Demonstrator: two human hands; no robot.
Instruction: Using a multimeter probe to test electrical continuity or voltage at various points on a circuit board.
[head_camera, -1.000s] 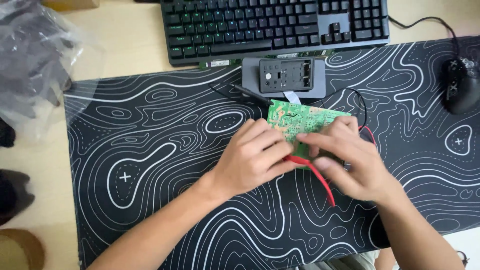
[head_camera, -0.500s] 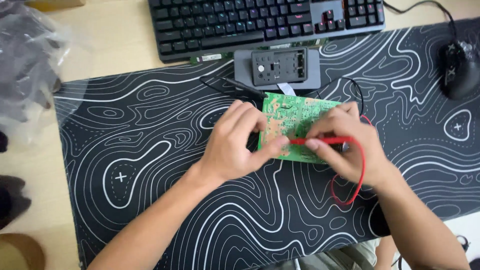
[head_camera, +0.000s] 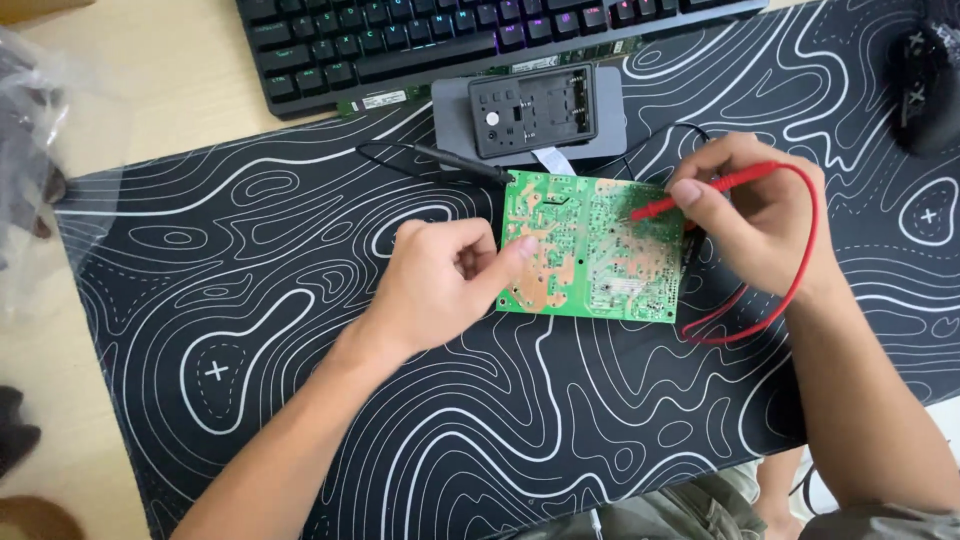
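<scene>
right hand (head_camera: 760, 215) fingers pinched on a red probe (head_camera: 690, 197), tip down on the green circuit board (head_camera: 590, 245) at its 2 o'clock area. red lead (head_camera: 790, 270) loops round to the hand's 5 o'clock. left hand (head_camera: 445, 280) loosely curled, thumb pressed on the board's left edge. board lies solder side up on the black contour-line desk mat (head_camera: 300, 330). black probe (head_camera: 460, 165) rests at the board's 11 o'clock. grey meter (head_camera: 530, 105) at 12, keyboard (head_camera: 450, 40) beyond it.
</scene>
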